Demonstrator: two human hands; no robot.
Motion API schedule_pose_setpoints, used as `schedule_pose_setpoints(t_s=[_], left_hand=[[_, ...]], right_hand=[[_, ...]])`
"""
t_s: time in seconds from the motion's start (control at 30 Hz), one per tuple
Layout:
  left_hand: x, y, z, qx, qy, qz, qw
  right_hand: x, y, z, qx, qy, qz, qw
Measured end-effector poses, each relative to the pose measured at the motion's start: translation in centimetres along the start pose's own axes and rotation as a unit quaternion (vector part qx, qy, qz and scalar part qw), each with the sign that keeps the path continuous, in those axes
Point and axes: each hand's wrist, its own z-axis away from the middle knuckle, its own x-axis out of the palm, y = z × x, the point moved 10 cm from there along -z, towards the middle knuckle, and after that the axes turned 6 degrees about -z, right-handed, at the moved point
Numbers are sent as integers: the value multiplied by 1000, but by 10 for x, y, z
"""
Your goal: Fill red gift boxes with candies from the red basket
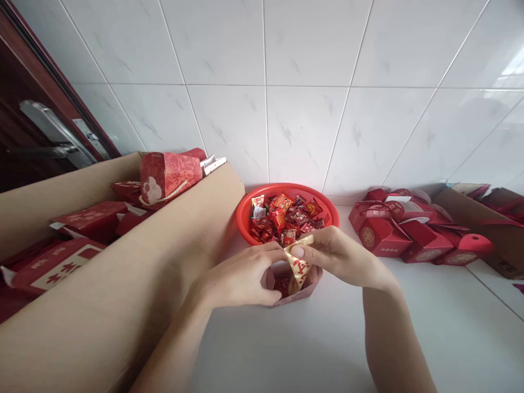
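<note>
My right hand [339, 256] pinches a gold packet [300, 267] with red print between thumb and fingers. The packet is at the mouth of a small open red paper box [298, 296], its lower end inside. My left hand [241, 277] grips the box's left side, thumb at the near edge and fingers over the far side. Some red contents show inside the box, partly hidden by the packet. Just behind the hands stands a red plastic basket [244, 218] holding many candies in red wrappers [280, 218].
On the left, a large cardboard box [176, 262] holds red gift boxes [90, 218]. Several closed red candy boxes [385, 237] cluster on the white surface at right, beside another cardboard box [470, 224]. A tiled wall [303, 125] rises behind; a door handle [57, 131] is far left.
</note>
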Motion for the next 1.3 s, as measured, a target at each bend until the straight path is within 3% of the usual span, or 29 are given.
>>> schedule_pose_setpoints(t_s=[0.13,0.27,0.37,0.5,0.57,0.8,0.97,1.17,1.3], left_hand=[[1,-3,0,-4,0,2,1000],[0,-2,-1,15,5,14,1000],[-2,-4,-2,19,9,17,1000],[-4,-5,-4,32,9,31,999],[-4,-5,-5,42,4,46,998],[-5,-12,-9,48,-7,62,997],[-3,-14,-13,75,-18,59,995],[-1,-18,-14,84,-21,62,994],[0,-17,-14,93,-28,56,994]], right_hand=[[-10,13,-5,44,84,-5,995],[-8,13,-11,25,80,-21,996],[-5,12,-10,16,33,-18,999],[8,16,-2,36,-102,16,994],[10,14,1,21,-136,26,990],[7,1,-11,-79,-55,196,976],[15,-6,-14,-85,-44,251,963],[27,6,-20,5,-89,397,914],[48,38,-34,55,-188,451,871]])
